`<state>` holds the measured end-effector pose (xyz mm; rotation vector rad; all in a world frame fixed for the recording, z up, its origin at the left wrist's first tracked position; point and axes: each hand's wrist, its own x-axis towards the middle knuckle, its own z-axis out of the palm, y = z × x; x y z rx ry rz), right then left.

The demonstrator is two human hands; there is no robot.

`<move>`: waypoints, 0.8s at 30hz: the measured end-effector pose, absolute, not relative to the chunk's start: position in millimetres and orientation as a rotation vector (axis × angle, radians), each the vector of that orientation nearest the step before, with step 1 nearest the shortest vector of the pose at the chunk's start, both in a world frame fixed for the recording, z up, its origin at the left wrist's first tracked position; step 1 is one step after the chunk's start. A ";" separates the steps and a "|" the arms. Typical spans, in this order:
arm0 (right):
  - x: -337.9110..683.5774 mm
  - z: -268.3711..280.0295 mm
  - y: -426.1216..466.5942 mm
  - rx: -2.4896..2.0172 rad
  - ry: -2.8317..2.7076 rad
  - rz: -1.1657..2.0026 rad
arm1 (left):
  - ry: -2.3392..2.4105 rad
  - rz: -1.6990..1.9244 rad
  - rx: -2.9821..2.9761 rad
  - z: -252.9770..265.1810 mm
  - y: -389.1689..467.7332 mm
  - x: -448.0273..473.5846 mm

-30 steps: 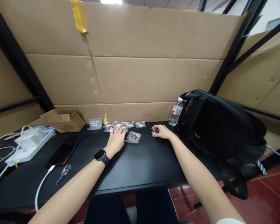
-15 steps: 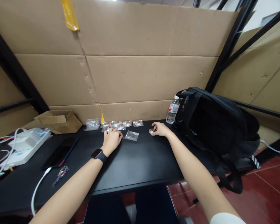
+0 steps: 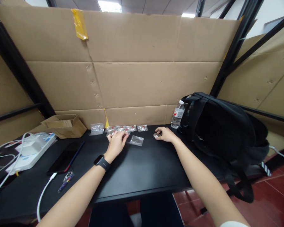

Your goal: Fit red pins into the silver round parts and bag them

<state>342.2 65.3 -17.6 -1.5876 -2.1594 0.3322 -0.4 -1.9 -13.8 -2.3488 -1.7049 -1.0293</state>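
On the black desk (image 3: 142, 164) we see our left hand (image 3: 116, 142) curled on the far row of full packets (image 3: 123, 128), grip unclear, right hand (image 3: 166, 134) pinching one small metal piece (image 3: 156, 135) right of a flat packet (image 3: 136, 140): most packets untouched.

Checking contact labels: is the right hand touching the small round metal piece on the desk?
Touching. The head view shows the right hand with its fingertips resting on the small round metal piece on the black desk, no gap visible between them.
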 end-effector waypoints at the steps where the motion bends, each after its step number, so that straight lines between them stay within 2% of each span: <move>1: 341.9 -16.1 64.2 -1.581 -2.148 0.326 | -1.708 -1.046 -2.352 -12.5 -2.8 -0.6; 6: 323.3 -4.4 51.8 -1.337 -2.023 0.398 | -1.706 -1.169 -2.414 -8.9 -3.5 -3.8; 12: 265.4 1.5 22.9 -0.962 -1.839 0.831 | -1.542 -1.456 -2.479 -6.0 -2.8 -5.2; 16: 236.5 -1.5 5.8 -0.836 -1.699 1.018 | -1.497 -1.379 -2.502 -3.2 -7.7 0.7; 24: 218.7 1.4 -14.3 -0.733 -1.758 0.956 | -1.428 -1.234 -2.549 -3.9 -19.2 13.5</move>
